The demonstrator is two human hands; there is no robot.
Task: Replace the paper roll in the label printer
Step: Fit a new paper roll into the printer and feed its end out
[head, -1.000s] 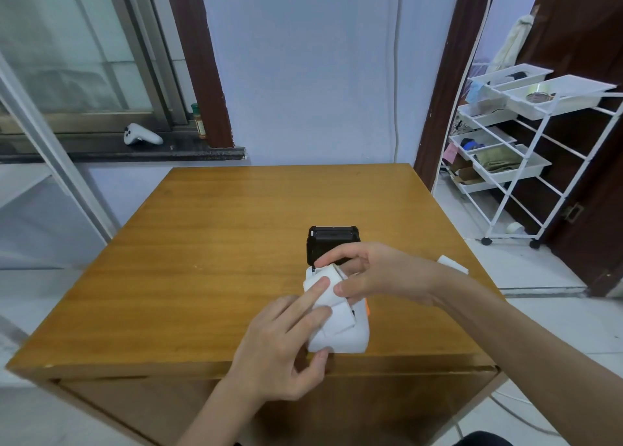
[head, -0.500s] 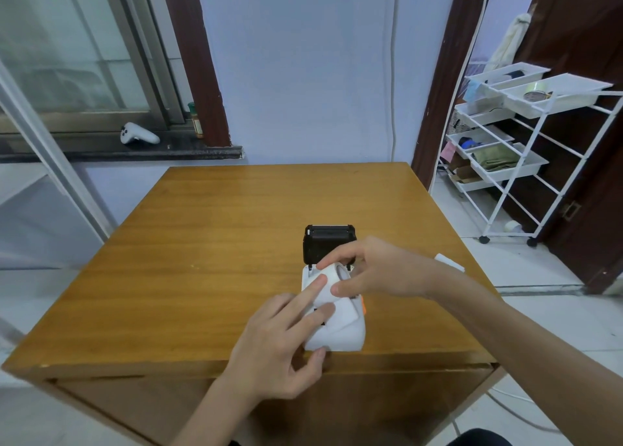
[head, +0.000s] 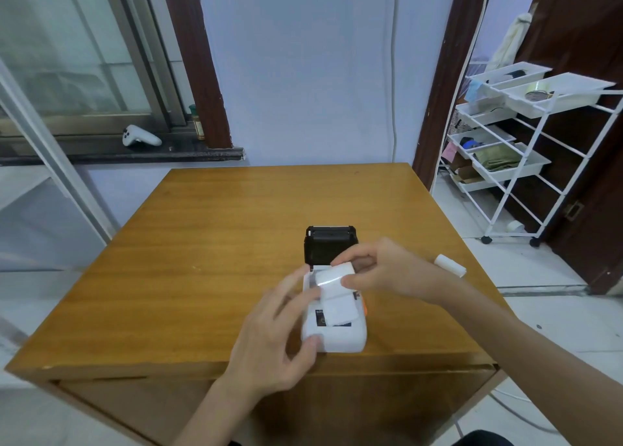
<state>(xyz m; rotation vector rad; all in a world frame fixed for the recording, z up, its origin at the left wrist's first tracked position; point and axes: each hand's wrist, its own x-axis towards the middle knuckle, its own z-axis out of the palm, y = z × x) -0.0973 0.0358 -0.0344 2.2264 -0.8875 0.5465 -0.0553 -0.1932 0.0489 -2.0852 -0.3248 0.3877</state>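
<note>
A small white label printer [head: 340, 336] stands near the front edge of the wooden table [head: 209, 243], its black lid [head: 330, 245] flipped open toward the far side. A white paper roll [head: 332, 275] sits at the open bay, with a loose strip of paper lying down over the printer's top. My right hand [head: 381, 270] pinches the roll's right end between thumb and fingers. My left hand [head: 276, 337] holds the printer's left side, thumb at its front corner and fingertips touching the roll's left end. A second white roll [head: 450, 265] lies on the table behind my right wrist.
A white wire rack [head: 526, 148] with trays stands on the floor to the right of the table. On the dark window sill at the back left lie a white controller [head: 140, 137] and a small bottle [head: 197, 123].
The roll has been lifted slightly and turned, and more paper now hangs loose over the printer. My left hand has slid a little to the printer's left side; my right keeps its pinch.
</note>
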